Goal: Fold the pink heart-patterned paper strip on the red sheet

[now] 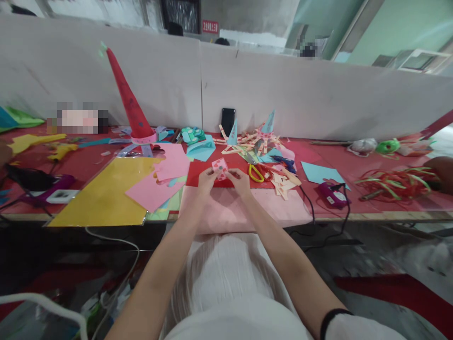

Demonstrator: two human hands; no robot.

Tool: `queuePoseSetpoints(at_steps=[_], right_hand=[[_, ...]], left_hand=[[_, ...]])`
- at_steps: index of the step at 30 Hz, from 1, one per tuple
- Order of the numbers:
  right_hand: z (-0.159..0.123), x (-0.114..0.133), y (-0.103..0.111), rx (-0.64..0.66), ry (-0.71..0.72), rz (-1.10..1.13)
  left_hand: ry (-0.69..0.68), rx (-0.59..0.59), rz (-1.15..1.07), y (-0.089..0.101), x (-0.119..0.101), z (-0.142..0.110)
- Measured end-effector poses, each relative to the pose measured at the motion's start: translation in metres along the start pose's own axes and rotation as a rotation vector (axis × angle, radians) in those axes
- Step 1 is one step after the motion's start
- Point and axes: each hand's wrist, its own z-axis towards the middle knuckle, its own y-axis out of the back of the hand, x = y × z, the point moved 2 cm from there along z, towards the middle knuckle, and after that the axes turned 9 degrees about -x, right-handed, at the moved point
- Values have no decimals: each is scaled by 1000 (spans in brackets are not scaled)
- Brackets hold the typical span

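Observation:
Both my hands meet over the red table [371,200], pinching a small piece of pink patterned paper [220,167] between them. My left hand [207,181] grips its left side with fingers closed. My right hand [239,181] holds its right side, fingers also closed. Under them lie a red sheet [198,175] and a pale pink sheet [233,208]. Yellow-handled scissors [256,173] rest just right of my right hand.
A large yellow sheet [106,196] and pink sheets [155,189] lie to the left. A tall red cone [131,106], a black phone [228,120], paper strips [255,139], a purple glue gun [332,194] and ribbons [396,182] surround them. A white partition [283,94] stands behind.

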Motion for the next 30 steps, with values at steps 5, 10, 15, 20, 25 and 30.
queuePoseSetpoints(at_steps=[5,10,15,20,25,30], right_hand=[[1,-2,0,8,-10,-1],[1,-2,1,-3,-11,8],[1,-2,0,-5,-25,6],[1,0,1,-4,-21,27],[1,1,3,-15,12,34],[3,-3,7,-112,-2,42]], left_hand=[[15,-20,29,-1,1,1],[2,-9,26,-2,1,-1],[-2,-5,22,-2,1,-1],[15,-12,41,-3,0,0],[-36,-2,94,-3,-1,-2],[-48,-59,18,-2,2,-3]])
